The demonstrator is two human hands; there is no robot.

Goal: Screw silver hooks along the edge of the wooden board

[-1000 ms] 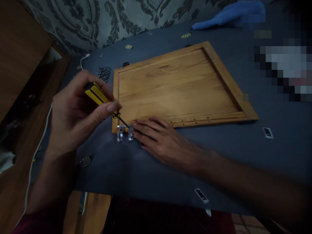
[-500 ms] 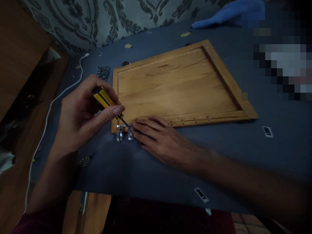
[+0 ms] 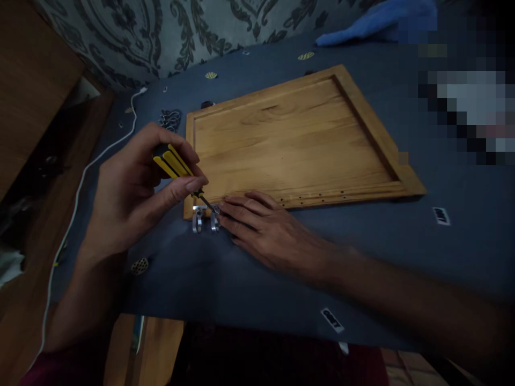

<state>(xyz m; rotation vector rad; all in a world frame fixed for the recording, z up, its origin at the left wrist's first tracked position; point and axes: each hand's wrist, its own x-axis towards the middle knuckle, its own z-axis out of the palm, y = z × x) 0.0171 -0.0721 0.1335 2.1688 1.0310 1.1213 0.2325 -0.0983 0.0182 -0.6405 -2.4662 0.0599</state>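
Note:
My left hand [image 3: 132,187] is closed round the yellow and black handle of a screwdriver [image 3: 174,161]. The screwdriver slants down to the right, its tip at a metal hook [image 3: 214,221] on the near edge of a framed wooden board [image 3: 281,134]. Just left of it sits another metal hook [image 3: 197,220]. My right hand [image 3: 265,228] lies flat across the board's near edge, fingers stretched out, fingertips beside the right hook. Whether those fingertips touch the hook I cannot tell. Small dark holes run along the edge to the right of this hand.
Several loose metal hooks [image 3: 169,120] lie behind the board's left corner. A white cable [image 3: 86,171] runs down the left side of the dark blue cloth [image 3: 249,289]. At the back lies a blue cloth [image 3: 374,24]. A patterned wall rises behind, with wooden furniture [image 3: 32,80] at left.
My left hand has shifted very slightly, and the screwdriver handle has turned a little in its fingers. The right hand and the board stay in place.

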